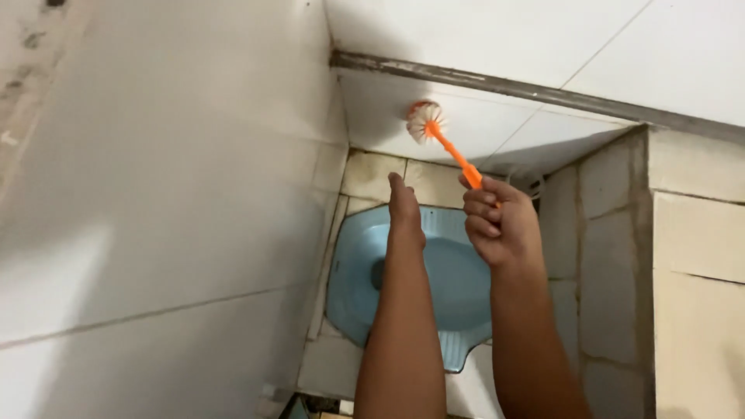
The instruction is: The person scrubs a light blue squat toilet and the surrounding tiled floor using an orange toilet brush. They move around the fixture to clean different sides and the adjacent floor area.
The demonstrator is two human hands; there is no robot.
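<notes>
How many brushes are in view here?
1. An orange-handled brush is gripped in the right hand, its white bristle head pressed to the white wall tile above the blue squat toilet. Others may lie outside the frame.

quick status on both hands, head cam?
Left hand: open, fingers together and extended, holding nothing.
Right hand: closed around the orange handle of the toilet brush, its bristle head against the white wall tile.
</notes>
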